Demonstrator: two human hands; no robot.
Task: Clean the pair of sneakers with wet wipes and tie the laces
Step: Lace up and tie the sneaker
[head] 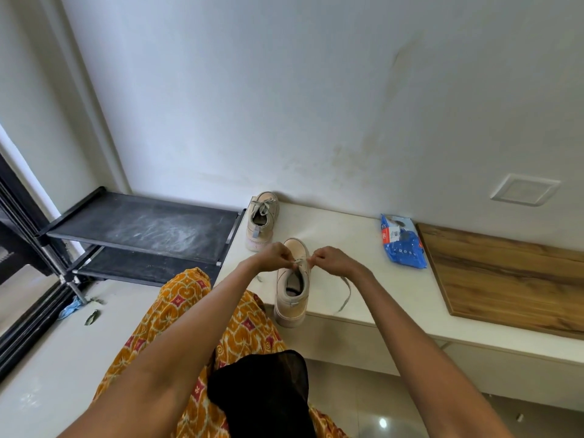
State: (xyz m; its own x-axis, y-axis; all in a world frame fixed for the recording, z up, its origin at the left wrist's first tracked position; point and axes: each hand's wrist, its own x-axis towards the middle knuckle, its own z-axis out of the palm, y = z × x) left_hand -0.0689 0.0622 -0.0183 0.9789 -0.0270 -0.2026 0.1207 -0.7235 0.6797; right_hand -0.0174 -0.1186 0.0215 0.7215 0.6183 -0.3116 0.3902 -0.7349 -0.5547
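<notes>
My left hand (275, 255) and right hand (327, 259) each pinching the grey laces (298, 263) over the near beige canvas sneaker (292, 287), white worktop (354, 248), second beige sneaker (262, 219) behind, blue wet-wipes pack (403, 243) to the right.

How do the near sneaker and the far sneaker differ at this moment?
The near sneaker is being handled: the left hand and right hand pinch its laces, whose ends trail loose. The far sneaker is untouched, with its laces in a bow. The near one sits at the counter front edge, its heel overhanging; the far one sits by the wall. Both are beige, toes towards the wall.
</notes>
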